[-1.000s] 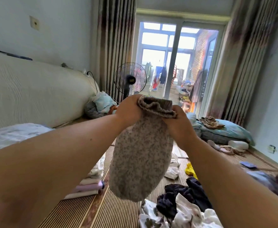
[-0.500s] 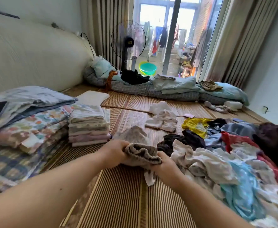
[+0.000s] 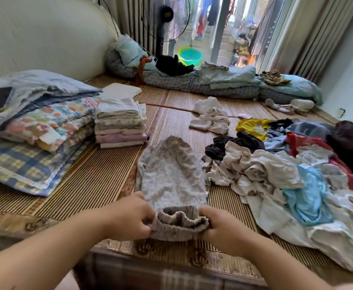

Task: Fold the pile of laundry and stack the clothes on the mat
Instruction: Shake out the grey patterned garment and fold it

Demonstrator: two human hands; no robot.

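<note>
My left hand point(image 3: 129, 218) and right hand point(image 3: 221, 225) pinch gray waistband of speckled pants point(image 3: 171, 178), fingers curled on cloth. Pants lie flat on mat point(image 3: 100, 181), stretching away toward 12 o'clock. Folded stack point(image 3: 119, 122) at 11 o'clock. Messy laundry pile point(image 3: 286, 176) at 2 o'clock, touching pants.

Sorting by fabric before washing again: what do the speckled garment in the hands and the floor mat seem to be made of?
Speckled garment: soft matte knit, likely cotton; it crinkles, with a gathered ribbed waistband. Mat: woven bamboo or straw strips, judging by its fine parallel ribs and slight sheen.
</note>
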